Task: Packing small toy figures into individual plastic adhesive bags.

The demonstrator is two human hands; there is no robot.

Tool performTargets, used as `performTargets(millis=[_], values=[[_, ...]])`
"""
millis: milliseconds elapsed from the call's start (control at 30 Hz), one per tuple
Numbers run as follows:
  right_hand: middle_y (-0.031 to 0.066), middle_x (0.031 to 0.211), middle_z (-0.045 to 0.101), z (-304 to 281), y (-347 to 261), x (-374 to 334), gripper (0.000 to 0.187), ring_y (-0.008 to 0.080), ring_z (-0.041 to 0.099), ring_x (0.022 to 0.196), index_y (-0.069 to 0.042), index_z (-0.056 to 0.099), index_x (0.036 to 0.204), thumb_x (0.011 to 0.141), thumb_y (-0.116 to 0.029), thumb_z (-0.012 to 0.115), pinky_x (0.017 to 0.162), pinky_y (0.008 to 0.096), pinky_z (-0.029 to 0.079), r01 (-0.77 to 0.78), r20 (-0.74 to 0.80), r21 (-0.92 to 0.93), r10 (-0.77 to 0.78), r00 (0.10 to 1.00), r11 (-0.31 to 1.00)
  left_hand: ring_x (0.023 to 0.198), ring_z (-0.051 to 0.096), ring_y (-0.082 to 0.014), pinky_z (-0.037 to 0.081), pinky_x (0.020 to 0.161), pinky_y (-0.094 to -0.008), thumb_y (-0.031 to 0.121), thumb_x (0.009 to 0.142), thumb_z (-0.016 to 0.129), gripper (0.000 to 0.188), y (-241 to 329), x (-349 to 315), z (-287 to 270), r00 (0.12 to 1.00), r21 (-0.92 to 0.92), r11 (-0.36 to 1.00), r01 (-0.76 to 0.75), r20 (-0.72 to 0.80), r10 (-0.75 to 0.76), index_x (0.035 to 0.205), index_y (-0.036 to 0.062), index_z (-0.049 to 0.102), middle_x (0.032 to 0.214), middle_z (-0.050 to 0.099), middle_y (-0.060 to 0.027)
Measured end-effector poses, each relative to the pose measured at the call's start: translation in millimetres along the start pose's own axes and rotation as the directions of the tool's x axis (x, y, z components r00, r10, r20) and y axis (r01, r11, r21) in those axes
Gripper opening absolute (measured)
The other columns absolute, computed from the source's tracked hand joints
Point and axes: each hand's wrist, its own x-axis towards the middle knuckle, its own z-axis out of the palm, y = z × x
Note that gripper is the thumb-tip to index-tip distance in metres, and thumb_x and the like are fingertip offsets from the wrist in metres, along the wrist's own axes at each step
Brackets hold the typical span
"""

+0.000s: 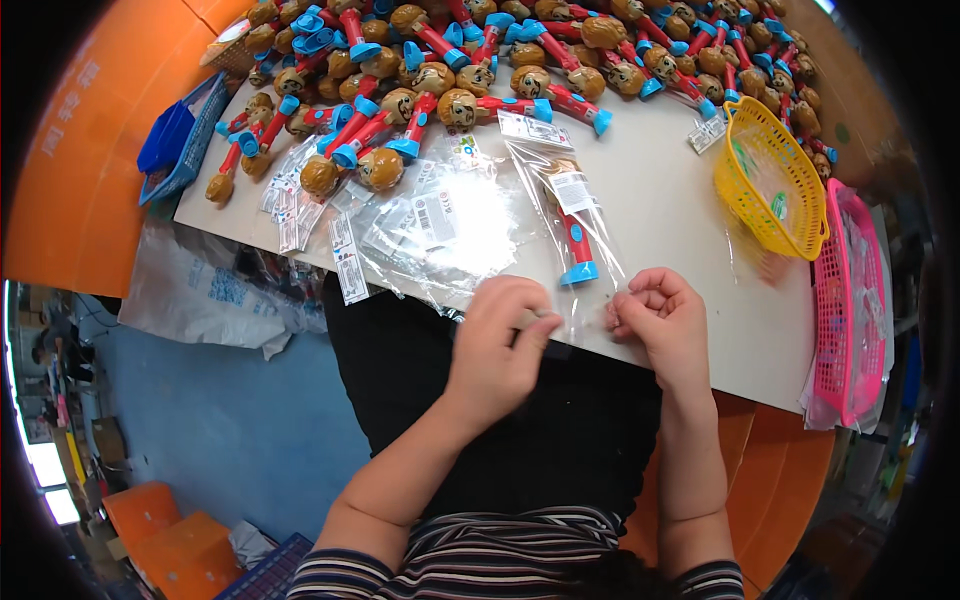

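Two bare hands at the near end of a clear bag (600, 238) with a red-and-blue toy (574, 240) inside.
The left hand (503, 342), slightly blurred, has thumb and forefinger drawn together by the bag's near left edge; the right hand (660, 325) curls its fingers beside the near right edge. Whether either pinches the thin film, I cannot tell. The toy lies just beyond the fingertips, between the hands, its blue base toward them. Beyond the left hand spread flat clear bags (425, 220); farther off lies a heap of brown-headed toys (430, 78). Right of the right hand sit a yellow basket (738, 197) and a pink basket (832, 320).
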Motion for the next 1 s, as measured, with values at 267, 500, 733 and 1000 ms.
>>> performTargets(millis=[267,500,733,1000], values=[[0.0080,0.074,0.068,2,-3,0,0.021,0.0083,0.063,0.064,0.002,0.056,0.097,0.083,-0.003,0.070,0.056,0.0190,0.049,-0.075,0.089,0.022,0.073,0.993,0.997,0.088,0.056,-0.0269,0.043,0.079,-0.0367,0.010,0.070,0.077,0.017,12,8,18,0.958,0.270,0.919,-0.286,0.079,0.275,0.083,0.0072,0.066,0.089,0.058,-0.0055],[0.0074,0.074,0.066,4,-6,-2,0.015,0.0107,0.064,0.061,-0.001,0.053,0.094,0.084,0.000,0.065,0.057,0.0196,0.053,-0.100,0.068,0.045,0.097,0.993,0.994,0.093,0.055,-0.0265,0.040,0.080,-0.0393,0.009,0.072,0.074,0.019,0,5,35,0.919,0.412,0.824,-0.389,0.115,0.377,0.089,0.0080,0.064,0.092,0.057,-0.0051],[0.0073,0.074,0.066,8,-4,-5,0.015,0.0109,0.065,0.065,-0.002,0.052,0.087,0.084,0.001,0.066,0.058,0.0204,0.053,-0.160,0.080,0.109,0.152,0.985,0.981,0.095,0.055,-0.0293,0.042,0.085,-0.0379,0.001,0.074,0.069,0.019,-5,6,19,0.966,0.080,0.966,-0.244,0.113,0.234,0.088,0.0038,0.057,0.096,0.057,-0.0100],[0.0071,0.075,0.064,-10,-3,3,0.015,0.0092,0.062,0.063,-0.003,0.052,0.086,0.084,0.001,0.066,0.058,0.0203,0.051,-0.028,0.043,0.080,0.025,0.999,0.996,0.090,0.055,-0.0106,0.045,0.076,-0.0245,0.016,0.098,0.054,0.012,-10,23,-37,0.922,-0.787,0.574,0.225,-0.019,-0.388,0.103,0.0052,0.056,0.099,0.058,-0.0047]])
